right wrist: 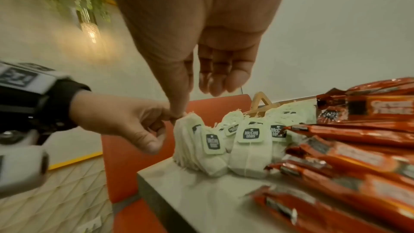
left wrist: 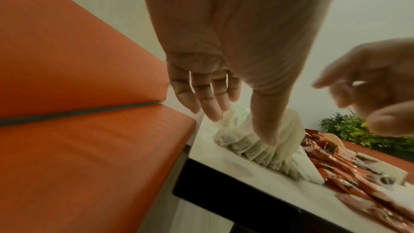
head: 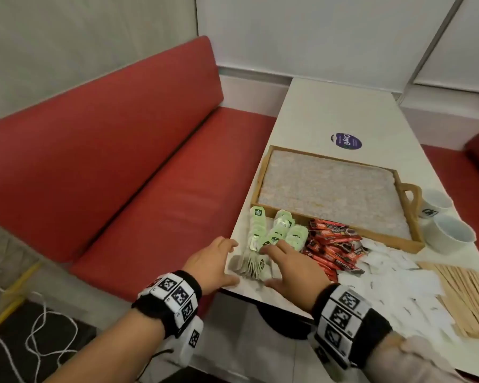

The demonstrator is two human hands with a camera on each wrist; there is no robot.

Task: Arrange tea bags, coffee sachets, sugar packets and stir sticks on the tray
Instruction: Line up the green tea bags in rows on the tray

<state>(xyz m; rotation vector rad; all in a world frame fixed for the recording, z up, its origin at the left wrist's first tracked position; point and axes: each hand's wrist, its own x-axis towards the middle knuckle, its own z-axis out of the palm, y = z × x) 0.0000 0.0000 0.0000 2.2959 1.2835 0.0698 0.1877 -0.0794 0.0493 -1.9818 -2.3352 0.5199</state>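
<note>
On the white table [head: 329, 117], both relaxed hands, left hand [head: 215, 265] and right hand [head: 293, 272], flank tea bags [head: 271, 239].

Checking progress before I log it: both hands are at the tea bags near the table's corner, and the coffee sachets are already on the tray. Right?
Not quite. The coffee sachets are not on the tray; they lie on the table just in front of it, and the head view shows nothing on the tray. The rest holds: left hand and right hand are at the tea bags.
</note>
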